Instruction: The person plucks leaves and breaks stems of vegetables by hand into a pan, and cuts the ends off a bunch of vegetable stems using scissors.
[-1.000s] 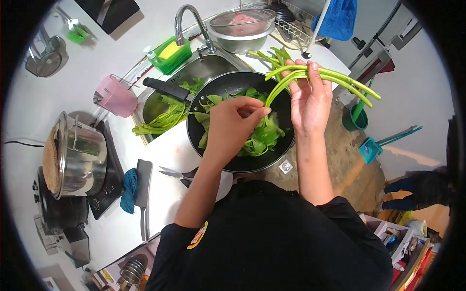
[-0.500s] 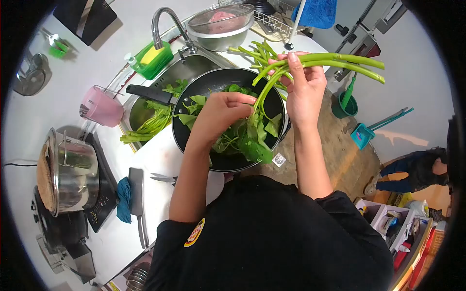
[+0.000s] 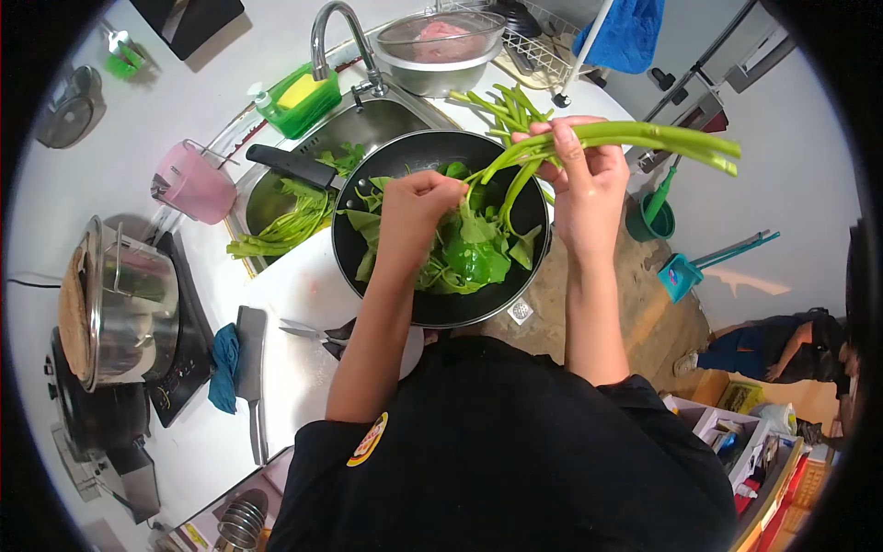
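Observation:
My right hand (image 3: pixel 590 179) is closed around a bunch of long green vegetable stalks (image 3: pixel 681 140), their cut ends pointing right. The leafy ends droop over a black frying pan (image 3: pixel 535 276). My left hand (image 3: pixel 418 207) pinches a thin leaf stem of the same bunch above the pan; the fingertips are partly hidden by the hand. Loose green leaves (image 3: pixel 480 259) lie in the pan below both hands. Behind the right hand, more bare stalks (image 3: pixel 501 109) rest on the counter.
Left of the pan, a sink (image 3: pixel 368 124) holds more leafy stalks (image 3: pixel 290 225). Scissors (image 3: pixel 313 333), a cleaver (image 3: pixel 250 368) and a teal cloth (image 3: pixel 223 368) lie on the counter. A steel pot (image 3: pixel 138 313) stands at left. Another person (image 3: pixel 782 350) is at far right.
My left hand has moved slightly left and the leaf stem it pinches is drawn sideways. The right hand still holds the stalks, which sit a little lower. The whole view has shifted slightly.

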`<state>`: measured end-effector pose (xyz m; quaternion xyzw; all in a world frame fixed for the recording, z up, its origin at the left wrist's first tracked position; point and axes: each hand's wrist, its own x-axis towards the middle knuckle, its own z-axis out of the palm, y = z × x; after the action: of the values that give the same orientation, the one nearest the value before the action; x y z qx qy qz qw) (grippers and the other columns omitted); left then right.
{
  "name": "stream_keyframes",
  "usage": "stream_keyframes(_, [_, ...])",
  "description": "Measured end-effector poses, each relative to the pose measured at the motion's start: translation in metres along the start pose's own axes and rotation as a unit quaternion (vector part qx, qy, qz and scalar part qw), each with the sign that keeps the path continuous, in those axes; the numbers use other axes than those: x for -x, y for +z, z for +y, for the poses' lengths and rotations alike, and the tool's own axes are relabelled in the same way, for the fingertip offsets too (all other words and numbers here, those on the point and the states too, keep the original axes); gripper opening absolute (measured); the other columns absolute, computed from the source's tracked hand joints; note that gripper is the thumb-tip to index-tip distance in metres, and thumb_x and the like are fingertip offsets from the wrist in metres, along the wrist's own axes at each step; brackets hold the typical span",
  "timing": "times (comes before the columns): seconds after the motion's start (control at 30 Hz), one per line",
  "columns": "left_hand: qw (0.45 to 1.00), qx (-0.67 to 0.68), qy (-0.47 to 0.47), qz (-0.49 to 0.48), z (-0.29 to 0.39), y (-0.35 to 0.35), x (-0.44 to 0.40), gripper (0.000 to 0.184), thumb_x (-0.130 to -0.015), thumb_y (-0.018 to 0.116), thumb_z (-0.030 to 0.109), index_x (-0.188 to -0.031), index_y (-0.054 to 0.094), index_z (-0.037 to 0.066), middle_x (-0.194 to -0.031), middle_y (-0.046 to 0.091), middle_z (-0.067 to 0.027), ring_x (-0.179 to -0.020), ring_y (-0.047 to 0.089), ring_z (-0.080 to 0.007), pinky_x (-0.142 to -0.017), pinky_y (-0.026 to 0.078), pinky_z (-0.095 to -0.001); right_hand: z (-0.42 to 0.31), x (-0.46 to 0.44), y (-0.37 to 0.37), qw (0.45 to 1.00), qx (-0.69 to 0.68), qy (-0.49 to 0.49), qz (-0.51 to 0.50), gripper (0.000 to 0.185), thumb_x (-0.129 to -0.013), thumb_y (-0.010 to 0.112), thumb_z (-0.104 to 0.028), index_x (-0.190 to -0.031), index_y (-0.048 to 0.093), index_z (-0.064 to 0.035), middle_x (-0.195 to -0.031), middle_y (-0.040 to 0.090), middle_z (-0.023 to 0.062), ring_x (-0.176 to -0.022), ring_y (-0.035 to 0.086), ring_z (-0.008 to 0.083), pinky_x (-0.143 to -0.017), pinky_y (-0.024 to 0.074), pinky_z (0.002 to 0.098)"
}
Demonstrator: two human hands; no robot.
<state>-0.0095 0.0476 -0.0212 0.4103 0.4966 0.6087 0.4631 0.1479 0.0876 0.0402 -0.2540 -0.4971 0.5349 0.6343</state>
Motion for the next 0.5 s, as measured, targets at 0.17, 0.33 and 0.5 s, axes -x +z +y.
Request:
stream_keyframes(0.17, [0.944,0.294,-0.137,0.068,-0.011,0.001,-0.007,0.009,-0.076,0.058,0.012,-0.072,0.059,0.004,-0.07,0.056,-0.0011,-0.06,0.051,-0.0083,-0.056,0.041,-0.0228,0.012,0.022,0.014,0.999,-0.04,-0.035,-0.013,0.013,-0.09,0.053,-0.007,-0.097,0.051,0.0034,-0.093,0.062,0.0156,-0.084,0.065,0.0245,-0.072,0.0553,0.0325])
stream_keyframes(0.33, [0.924,0.334,-0.094,0.158,0.01,-0.005,0.003,0.01,-0.077,0.058,0.018,-0.073,0.053,0.01,-0.068,0.05,0.0008,-0.056,0.047,-0.0102,-0.057,0.042,-0.0256,0.006,0.026,0.012,0.991,-0.045,-0.123,0.024,0.015,-0.091,0.053,-0.013,-0.099,0.049,0.0,-0.091,0.061,0.0156,-0.083,0.064,0.0297,-0.07,0.0559,0.0376])
stream_keyframes(0.5, [0.982,0.183,-0.016,0.043,0.013,-0.064,0.003,0.022,-0.079,0.061,0.009,-0.096,0.061,-0.004,-0.076,0.061,-0.0019,-0.067,0.055,-0.0066,-0.066,0.044,-0.0198,-0.019,0.013,-0.014,0.988,-0.11,-0.095,0.048,0.019,-0.092,0.05,-0.017,-0.102,0.049,-0.0005,-0.099,0.059,0.0173,-0.09,0.061,0.0298,-0.082,0.052,0.0462])
